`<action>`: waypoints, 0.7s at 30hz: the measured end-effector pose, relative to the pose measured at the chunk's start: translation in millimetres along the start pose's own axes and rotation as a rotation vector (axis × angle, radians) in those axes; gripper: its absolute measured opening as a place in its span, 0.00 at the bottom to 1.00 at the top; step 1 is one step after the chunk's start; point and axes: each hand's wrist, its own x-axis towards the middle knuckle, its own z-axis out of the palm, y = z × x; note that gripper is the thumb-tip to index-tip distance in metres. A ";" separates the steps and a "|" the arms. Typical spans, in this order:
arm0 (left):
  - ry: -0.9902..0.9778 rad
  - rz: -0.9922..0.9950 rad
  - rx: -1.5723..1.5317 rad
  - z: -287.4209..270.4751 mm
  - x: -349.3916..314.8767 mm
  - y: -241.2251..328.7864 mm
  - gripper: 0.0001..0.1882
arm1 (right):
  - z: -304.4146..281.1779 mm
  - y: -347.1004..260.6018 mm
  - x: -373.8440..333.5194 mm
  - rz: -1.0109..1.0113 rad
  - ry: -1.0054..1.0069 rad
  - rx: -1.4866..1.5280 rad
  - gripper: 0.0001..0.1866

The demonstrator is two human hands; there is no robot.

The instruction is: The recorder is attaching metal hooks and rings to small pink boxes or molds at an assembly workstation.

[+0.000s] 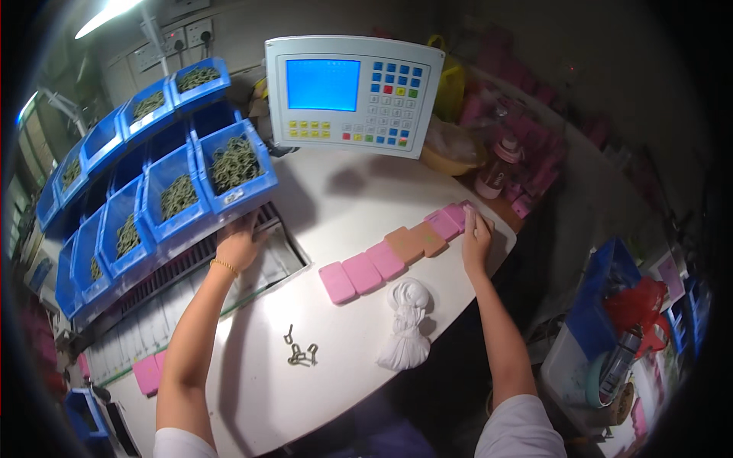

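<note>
My left hand (240, 243) reaches under the front edge of the blue bins, over a slotted metal tray (267, 267). Its fingertips are blurred and partly hidden there, so I cannot tell what they hold. At the far right end of a row of flat, rounded blocks, my right hand (478, 238) has its fingers closed against the last pink block (456, 214). Pink blocks (360, 273) lie at the near end of this row, and orange-brown ones (408, 244) in the middle. Several small U-shaped metal pieces (299, 353) lie loose on the white table (305, 397).
Tiered blue bins (175, 195) hold heaps of small brass-coloured metal pieces. A control panel (351, 95) with a lit blue screen stands behind. A knotted white cloth bundle (406, 324) lies near the table's right edge. A pinkish bottle (500, 168) stands at the back right.
</note>
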 end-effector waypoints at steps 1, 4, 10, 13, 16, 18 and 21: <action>0.001 -0.014 0.005 -18.4 -21.0 10.7 0.30 | -10.9 -10.8 -11.7 -0.019 0.017 -0.023 0.13; -0.173 0.069 0.002 -99.0 -99.0 50.9 0.26 | -39.9 -85.8 -69.5 -0.007 -0.158 -0.048 0.12; -0.809 -0.195 -0.857 -220.6 -251.5 104.9 0.15 | -75.4 -200.9 -127.7 0.054 -0.701 -0.183 0.29; -0.884 -0.045 -0.854 -212.6 -328.5 127.1 0.18 | -77.1 -200.8 -125.3 0.004 -0.708 -0.054 0.28; -0.690 -0.142 -0.629 -184.3 -386.1 143.0 0.28 | -86.9 -216.5 -123.2 -0.084 -0.662 -0.014 0.26; -0.702 -0.275 -0.552 -178.4 -399.4 151.0 0.30 | -87.2 -220.6 -120.4 -0.204 -0.558 -0.056 0.25; -0.747 -0.375 -0.448 -174.2 -409.2 157.0 0.30 | -43.8 -218.1 -102.3 -0.392 -0.494 -0.048 0.24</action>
